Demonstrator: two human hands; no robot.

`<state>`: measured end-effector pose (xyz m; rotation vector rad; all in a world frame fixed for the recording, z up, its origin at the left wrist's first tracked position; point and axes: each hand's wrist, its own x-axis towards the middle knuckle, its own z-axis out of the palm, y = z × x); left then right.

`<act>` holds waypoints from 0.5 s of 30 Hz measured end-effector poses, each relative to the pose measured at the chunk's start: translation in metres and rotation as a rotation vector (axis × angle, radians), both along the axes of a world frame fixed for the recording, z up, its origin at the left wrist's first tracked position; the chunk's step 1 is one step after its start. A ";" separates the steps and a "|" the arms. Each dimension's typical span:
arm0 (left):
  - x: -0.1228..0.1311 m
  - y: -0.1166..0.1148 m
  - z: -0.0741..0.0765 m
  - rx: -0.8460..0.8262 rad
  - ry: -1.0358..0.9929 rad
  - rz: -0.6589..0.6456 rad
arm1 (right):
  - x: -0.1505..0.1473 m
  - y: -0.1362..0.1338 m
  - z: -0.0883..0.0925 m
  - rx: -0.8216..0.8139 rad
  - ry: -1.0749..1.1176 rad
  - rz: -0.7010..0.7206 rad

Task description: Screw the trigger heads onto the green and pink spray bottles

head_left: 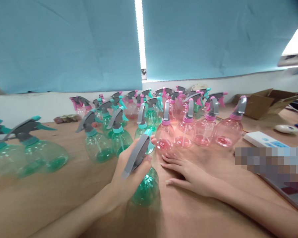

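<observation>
My left hand (129, 168) is wrapped round the neck of a green spray bottle (146, 188), just under its grey sprayer head with a turquoise nozzle. This bottle stands near the front middle of the table, roughly upright. My right hand (186, 172) lies palm down on the wood beside it, fingers spread and holding nothing. Just beyond the right fingers stands a pink spray bottle (165, 135), with several more pink ones in a row to its right. Behind my left hand are other green spray bottles (99, 145), their grey heads turned various ways.
More green and pink bottles crowd the back of the wooden table (89, 205). At far left stand green bottles (44, 155). On the right are an opened cardboard box (260, 104), a white computer mouse (286, 129) and a white power strip (265, 140). Blue curtains (64, 46) hang behind.
</observation>
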<state>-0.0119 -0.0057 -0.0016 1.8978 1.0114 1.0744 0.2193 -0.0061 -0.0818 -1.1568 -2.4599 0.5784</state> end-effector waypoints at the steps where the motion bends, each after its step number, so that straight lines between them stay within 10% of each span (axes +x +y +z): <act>1: 0.000 0.000 0.000 0.001 0.000 -0.004 | 0.000 0.000 0.000 -0.003 -0.005 -0.001; 15: 0.002 -0.002 0.005 0.016 0.004 -0.023 | -0.002 -0.002 0.003 -0.009 0.005 -0.005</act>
